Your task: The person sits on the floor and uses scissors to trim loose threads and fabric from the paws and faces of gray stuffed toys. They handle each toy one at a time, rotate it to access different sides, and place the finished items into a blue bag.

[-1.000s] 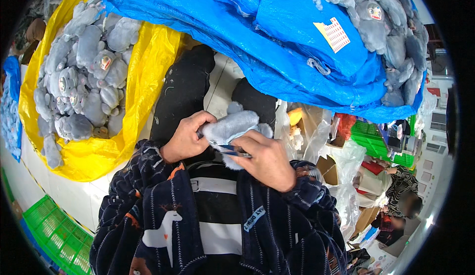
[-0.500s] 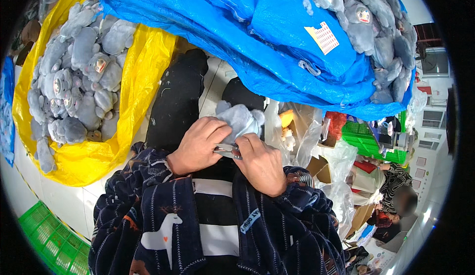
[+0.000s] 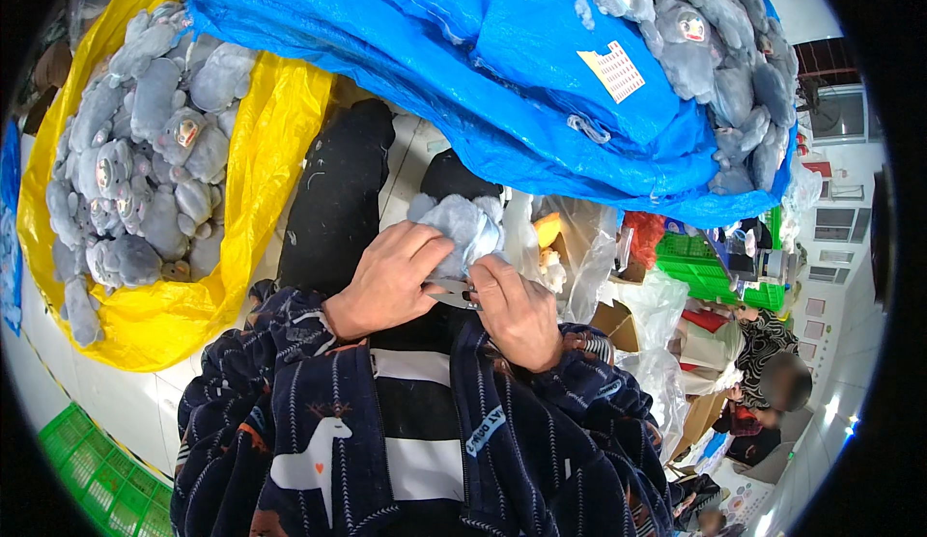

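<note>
Head: left hand (image 3: 386,281) now covers grey plush (image 3: 463,228).

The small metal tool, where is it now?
In the head view, the small metal tool sits at centre, gripped between the left hand and right hand, just below the grey plush toy.

Two hands (image 3: 454,286), one grey plush toy (image 3: 462,226), one yellow bag (image 3: 261,151), one blue bag (image 3: 463,64).

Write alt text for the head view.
Both hands, left hand and right hand, hold a grey plush toy and a small metal tool over the lap. A yellow bag and a blue bag hold more grey toys.
</note>
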The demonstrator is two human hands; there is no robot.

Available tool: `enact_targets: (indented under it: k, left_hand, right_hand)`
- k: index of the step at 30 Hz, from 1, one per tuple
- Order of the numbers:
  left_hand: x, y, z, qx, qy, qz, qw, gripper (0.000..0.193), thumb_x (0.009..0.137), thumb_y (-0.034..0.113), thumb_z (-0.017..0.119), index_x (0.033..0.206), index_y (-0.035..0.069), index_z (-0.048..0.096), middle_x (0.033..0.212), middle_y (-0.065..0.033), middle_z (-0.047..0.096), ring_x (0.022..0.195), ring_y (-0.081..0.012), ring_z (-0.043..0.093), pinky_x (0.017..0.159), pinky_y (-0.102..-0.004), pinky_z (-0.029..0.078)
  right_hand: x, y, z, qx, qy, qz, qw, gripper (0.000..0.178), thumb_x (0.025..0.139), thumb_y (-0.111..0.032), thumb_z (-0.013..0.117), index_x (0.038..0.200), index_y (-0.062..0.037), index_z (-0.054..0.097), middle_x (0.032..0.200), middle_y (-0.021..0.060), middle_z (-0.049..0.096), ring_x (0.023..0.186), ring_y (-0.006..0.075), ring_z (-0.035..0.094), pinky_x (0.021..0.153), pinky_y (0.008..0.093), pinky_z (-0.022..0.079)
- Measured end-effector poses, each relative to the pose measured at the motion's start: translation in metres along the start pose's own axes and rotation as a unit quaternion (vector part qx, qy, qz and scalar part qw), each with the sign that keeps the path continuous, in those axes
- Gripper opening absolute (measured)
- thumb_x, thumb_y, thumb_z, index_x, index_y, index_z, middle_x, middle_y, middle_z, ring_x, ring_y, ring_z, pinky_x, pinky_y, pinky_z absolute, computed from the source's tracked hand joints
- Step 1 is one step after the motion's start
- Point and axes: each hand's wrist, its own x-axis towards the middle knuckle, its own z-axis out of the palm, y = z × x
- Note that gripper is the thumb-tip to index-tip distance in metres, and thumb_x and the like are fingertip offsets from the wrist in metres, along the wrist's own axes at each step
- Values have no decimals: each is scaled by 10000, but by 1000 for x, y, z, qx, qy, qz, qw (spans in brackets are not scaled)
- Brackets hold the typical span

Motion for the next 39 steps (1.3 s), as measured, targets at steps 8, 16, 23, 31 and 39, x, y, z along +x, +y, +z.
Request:
enact_targets:
  k: [8,16,23,31,39]
  left_hand:
    - [-1,3,8,-17,-15,4,1000,389,621,45,664,991,37,544,944,-101,526,855,-300,538,724,-379,478]
    - [-17,-7,6,-74,-61,83,992,372,622,-33,620,979,18,527,981,-118,543,919,-306,560,779,-363,489]
    - [-34,-16,-6,-64,-14,76,995,352,634,-15,640,973,10,547,984,-139,557,885,-307,569,757,-358,494]
    - [-15,-15,-6,-54,-38,26,997,320,662,117,694,940,32,559,954,-109,563,854,-301,569,694,-369,498]
    - [-44,-36,-153,20,145,-150,978,401,717,219,662,1049,8,587,957,-140,610,862,-277,594,768,-361,464]
  right_hand:
    - [8,14,-2,116,20,72,990,286,669,8,633,937,-57,554,964,78,589,723,278,623,592,350,507]
    - [32,88,58,248,33,95,964,177,836,-148,612,850,24,572,803,155,579,747,328,584,651,396,446]
    - [43,85,56,409,-53,150,899,202,853,-155,616,842,42,572,749,129,561,667,198,526,627,331,429]
    - [24,-11,-10,144,-105,-39,983,179,719,-65,605,880,-24,537,975,87,544,742,270,613,599,363,508]
    - [69,55,-59,303,106,6,947,137,763,-68,678,881,-32,619,954,102,622,885,251,609,774,338,485]
